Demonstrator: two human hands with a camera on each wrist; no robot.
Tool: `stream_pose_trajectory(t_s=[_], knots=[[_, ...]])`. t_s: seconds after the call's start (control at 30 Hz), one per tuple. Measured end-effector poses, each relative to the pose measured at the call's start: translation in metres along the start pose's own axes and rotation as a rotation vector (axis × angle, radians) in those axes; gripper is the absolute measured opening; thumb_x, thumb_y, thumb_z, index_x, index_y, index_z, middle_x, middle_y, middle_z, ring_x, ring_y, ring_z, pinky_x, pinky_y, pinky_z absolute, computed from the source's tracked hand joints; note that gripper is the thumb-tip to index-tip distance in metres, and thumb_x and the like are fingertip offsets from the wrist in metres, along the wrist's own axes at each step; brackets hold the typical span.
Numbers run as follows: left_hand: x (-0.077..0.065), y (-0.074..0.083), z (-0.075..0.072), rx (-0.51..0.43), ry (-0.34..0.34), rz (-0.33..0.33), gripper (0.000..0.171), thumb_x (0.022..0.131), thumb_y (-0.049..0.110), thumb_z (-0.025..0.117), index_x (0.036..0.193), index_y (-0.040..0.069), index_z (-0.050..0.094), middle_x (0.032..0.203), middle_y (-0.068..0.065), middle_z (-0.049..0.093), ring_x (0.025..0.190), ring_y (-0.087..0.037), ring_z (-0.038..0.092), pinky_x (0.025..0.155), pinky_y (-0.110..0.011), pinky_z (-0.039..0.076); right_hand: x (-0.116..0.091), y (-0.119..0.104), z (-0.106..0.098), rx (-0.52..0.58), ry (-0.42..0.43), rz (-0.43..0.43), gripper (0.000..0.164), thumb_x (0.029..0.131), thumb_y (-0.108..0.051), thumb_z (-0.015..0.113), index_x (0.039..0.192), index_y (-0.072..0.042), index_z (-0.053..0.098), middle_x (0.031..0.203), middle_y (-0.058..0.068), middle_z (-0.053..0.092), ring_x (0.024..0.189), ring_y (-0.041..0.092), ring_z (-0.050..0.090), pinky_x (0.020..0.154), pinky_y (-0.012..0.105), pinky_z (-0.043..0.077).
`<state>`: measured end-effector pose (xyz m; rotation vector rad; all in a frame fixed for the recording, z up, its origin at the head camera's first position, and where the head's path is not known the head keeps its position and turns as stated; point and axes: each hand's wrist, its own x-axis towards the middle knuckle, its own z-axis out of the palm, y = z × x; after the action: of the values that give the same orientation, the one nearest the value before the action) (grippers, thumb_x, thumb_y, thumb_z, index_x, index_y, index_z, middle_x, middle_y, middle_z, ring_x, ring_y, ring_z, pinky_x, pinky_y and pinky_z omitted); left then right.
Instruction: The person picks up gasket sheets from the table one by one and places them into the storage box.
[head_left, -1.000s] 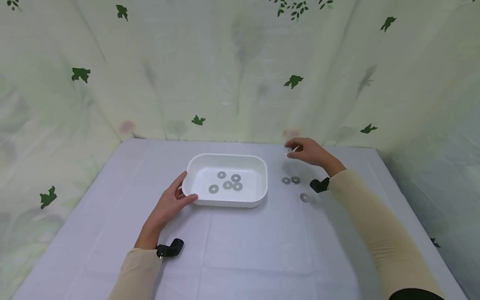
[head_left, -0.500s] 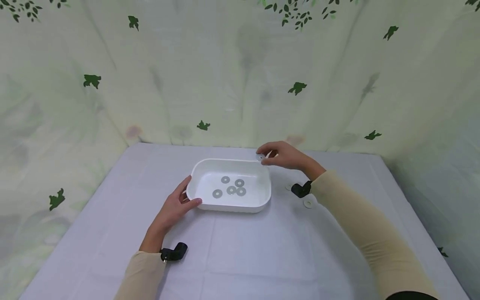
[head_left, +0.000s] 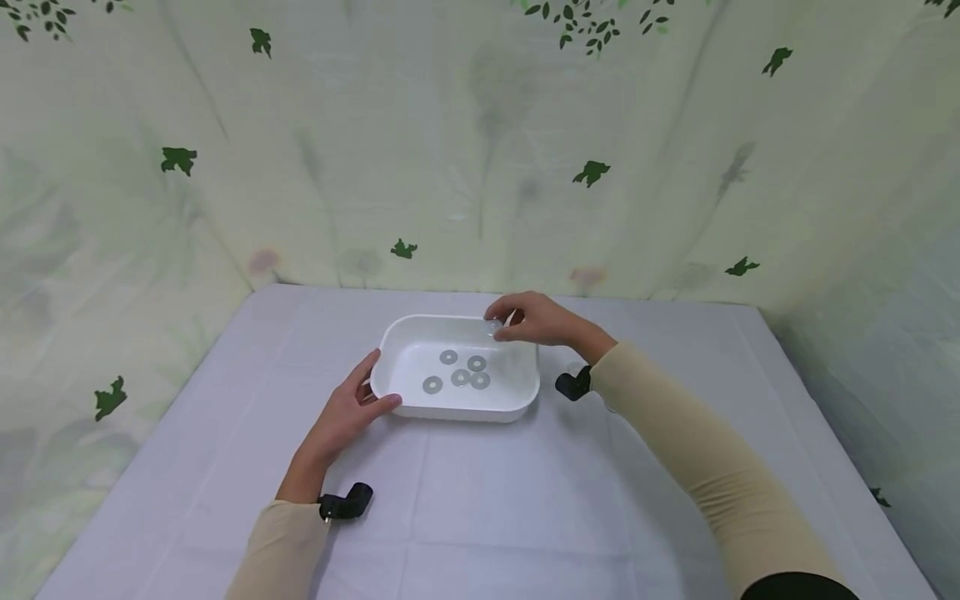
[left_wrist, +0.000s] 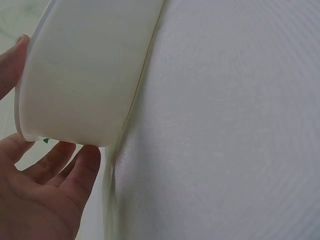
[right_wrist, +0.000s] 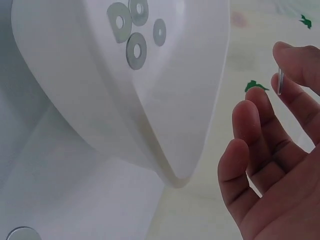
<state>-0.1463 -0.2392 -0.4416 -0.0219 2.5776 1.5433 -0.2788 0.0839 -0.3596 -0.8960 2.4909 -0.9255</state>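
Note:
A white, round-cornered plastic tray (head_left: pixel 450 412) stands on the table in the head view. My left hand (head_left: pixel 347 421) grips its left end, thumb at the rim and fingers against the outer wall (left_wrist: pixel 85 75). Several flat grey metal washers (head_left: pixel 432 385) lie loose on the tray's floor, two of them touching. Over the tray's far right part, my right hand (head_left: pixel 543 321) pinches one more washer (right_wrist: pixel 280 82) between thumb and forefinger. That washer is seen edge-on in the right wrist view, and the other fingers are spread loosely.
A washer (right_wrist: pixel 24 233) lies on the white tablecloth (head_left: pixel 517 500) right of the tray, mostly hidden by my right forearm in the head view. Behind the table hangs a pale curtain (head_left: pixel 450 167) with green leaf and bird-like prints. Each wrist wears a black camera (head_left: pixel 347 502).
My right hand has carried the pinched washer leftward, from above the table at the right to over the tray. The left hand keeps its grip on the tray. The head view has shifted slightly.

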Motion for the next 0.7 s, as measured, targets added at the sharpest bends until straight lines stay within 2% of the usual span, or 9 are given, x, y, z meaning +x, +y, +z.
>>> stream_pose_trajectory(t_s=[0.5, 0.7], knots=[[-0.0012, 0.0037, -0.0040, -0.009, -0.010, 0.001, 0.097, 0.089, 0.036, 0.075, 0.161, 0.024, 0.011, 0.166, -0.014, 0.020, 0.148, -0.037, 0.035, 0.111, -0.046, 0.039, 0.0029, 0.0053, -0.0016, 0.020, 0.009, 0.063, 0.037, 0.091, -0.023, 0.070, 0.127, -0.016, 0.065, 0.125, 0.005, 0.066, 0.107, 0.024, 0.061, 0.090, 0.035, 0.053], [0.0006, 0.0019, -0.0010, -0.012, -0.010, -0.007, 0.096, 0.089, 0.034, 0.074, 0.161, 0.025, 0.011, 0.166, -0.013, 0.020, 0.148, -0.037, 0.036, 0.111, -0.046, 0.039, -0.0031, 0.0096, -0.0013, 0.001, 0.033, 0.105, 0.043, 0.094, -0.023, 0.067, 0.136, -0.020, 0.059, 0.131, 0.010, 0.061, 0.111, 0.027, 0.061, 0.091, 0.038, 0.053]])
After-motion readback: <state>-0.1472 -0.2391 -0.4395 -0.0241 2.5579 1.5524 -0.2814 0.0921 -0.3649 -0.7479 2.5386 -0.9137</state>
